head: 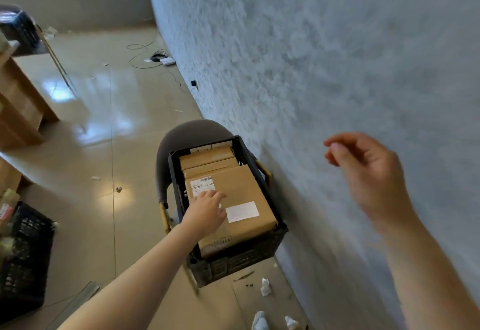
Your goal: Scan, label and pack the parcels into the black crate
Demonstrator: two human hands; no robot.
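A black crate [249,257] stands on a grey chair [181,132] against the wall. Brown cardboard parcels fill it. The top parcel [249,189] carries a barcode label [202,186] and a blank white label [242,211]. My left hand [206,210] rests flat on this parcel's left side, fingers extended over the edge of the barcode label. My right hand [368,171] hangs in the air to the right of the crate in front of the wall, fingers loosely curled, holding nothing. Two more parcels [207,159] lie behind the top one.
A textured grey wall [311,69] runs along the right. A second black crate [23,259] sits at the lower left. Wooden furniture [18,101] stands at the left. Crumpled paper scraps [265,286] and cables [158,56] lie on the tiled floor.
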